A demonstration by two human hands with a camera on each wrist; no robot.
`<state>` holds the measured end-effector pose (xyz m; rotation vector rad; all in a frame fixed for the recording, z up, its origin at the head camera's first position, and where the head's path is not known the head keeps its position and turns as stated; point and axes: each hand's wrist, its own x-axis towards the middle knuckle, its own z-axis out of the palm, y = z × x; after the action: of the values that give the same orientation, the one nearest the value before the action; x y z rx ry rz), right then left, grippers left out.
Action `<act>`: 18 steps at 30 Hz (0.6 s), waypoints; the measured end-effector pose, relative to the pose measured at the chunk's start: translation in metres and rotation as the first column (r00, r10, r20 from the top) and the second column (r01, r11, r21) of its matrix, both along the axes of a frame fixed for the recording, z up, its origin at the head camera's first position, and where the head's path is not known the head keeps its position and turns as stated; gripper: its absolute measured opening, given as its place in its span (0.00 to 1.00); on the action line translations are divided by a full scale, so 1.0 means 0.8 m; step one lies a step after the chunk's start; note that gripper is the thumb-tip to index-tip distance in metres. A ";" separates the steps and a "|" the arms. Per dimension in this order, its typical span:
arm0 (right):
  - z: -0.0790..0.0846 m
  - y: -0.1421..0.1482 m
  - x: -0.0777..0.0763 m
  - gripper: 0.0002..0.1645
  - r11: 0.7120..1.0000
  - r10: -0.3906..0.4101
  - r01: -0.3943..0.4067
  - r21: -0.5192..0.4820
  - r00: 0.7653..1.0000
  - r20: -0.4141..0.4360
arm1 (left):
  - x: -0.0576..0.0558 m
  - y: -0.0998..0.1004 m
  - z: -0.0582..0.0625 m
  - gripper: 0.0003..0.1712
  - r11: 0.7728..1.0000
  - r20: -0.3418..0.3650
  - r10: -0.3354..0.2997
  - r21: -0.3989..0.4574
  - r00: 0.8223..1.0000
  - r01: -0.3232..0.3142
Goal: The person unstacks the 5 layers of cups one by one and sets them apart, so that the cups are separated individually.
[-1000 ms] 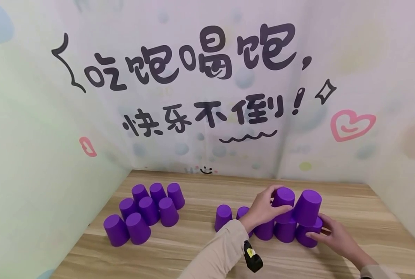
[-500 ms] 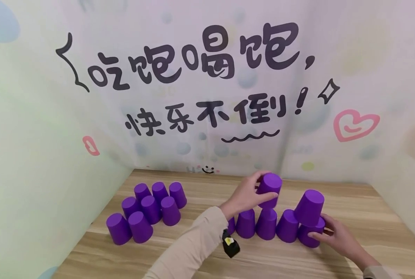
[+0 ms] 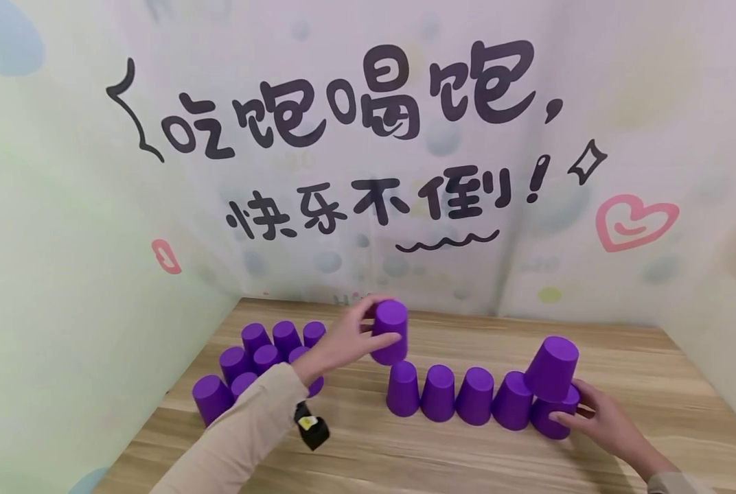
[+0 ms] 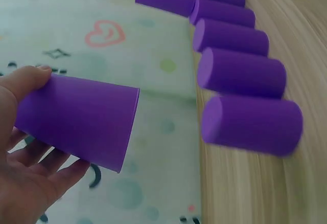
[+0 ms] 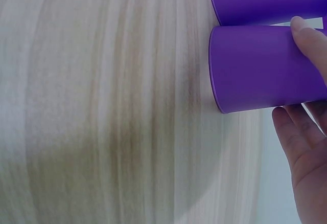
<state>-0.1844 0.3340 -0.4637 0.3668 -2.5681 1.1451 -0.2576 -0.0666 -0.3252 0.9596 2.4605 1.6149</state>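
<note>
My left hand [image 3: 343,339] grips an upside-down purple cup [image 3: 390,333], thumb on the near side and fingers round the back. In the left wrist view this held cup [image 4: 82,121] is up off the table, apart from the row. Several upside-down purple cups stand in a line on the table, the leftmost cup [image 3: 403,390] just below the held one. At the line's right end my right hand [image 3: 605,418] holds the end cup [image 3: 550,417] between thumb and fingers. Another cup [image 3: 552,369] sits on top, bridging the last two cups of the line.
To the left stands a cluster of several upside-down purple cups [image 3: 212,399], partly hidden behind my left forearm. The wooden table [image 3: 467,460] meets a printed backdrop [image 3: 368,267] at its back edge. A black strap piece [image 3: 311,429] hangs from my left wrist.
My left hand has lifted its cup from the upper level at the right and carried it leftward over the line. The right hand stays on the end cup; the other upper cup has not moved.
</note>
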 end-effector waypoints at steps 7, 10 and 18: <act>-0.004 0.000 -0.001 0.34 1.000 0.001 -0.001 -0.005 1.000 -0.005 | 0.009 -0.077 -0.029 0.31 0.996 0.007 0.093 -0.015 0.996 -0.093; -0.004 0.000 -0.001 0.34 1.000 0.003 -0.003 -0.003 1.000 0.000 | 0.016 -0.105 -0.048 0.30 0.988 -0.008 0.149 -0.046 0.989 -0.149; -0.004 0.002 -0.003 0.33 0.999 0.022 -0.022 -0.030 0.999 -0.023 | 0.038 -0.146 -0.104 0.30 0.948 0.038 0.308 -0.091 0.951 -0.304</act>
<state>-0.1865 0.3354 -0.4673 0.3997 -2.5302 1.1790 -0.2274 -0.1831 -0.4081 0.5373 2.7242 1.5725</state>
